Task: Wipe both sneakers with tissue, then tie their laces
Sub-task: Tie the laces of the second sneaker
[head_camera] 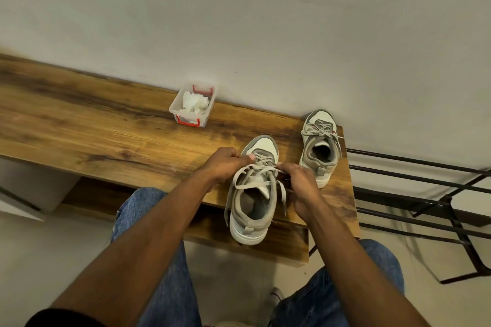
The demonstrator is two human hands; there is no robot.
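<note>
Two grey-and-white sneakers stand on a wooden bench. The near sneaker sits at the bench's front edge, toe pointing away from me, its grey laces loose and looped. My left hand pinches a lace end on the shoe's left side. My right hand pinches the lace on its right side. The far sneaker stands at the bench's right end, and a bow shows in its laces. Crumpled white tissue lies in a small box.
A clear plastic box with red handles sits near the wall at the bench's back edge. A black metal rack stands to the right of the bench. My knees in blue jeans are below the bench edge.
</note>
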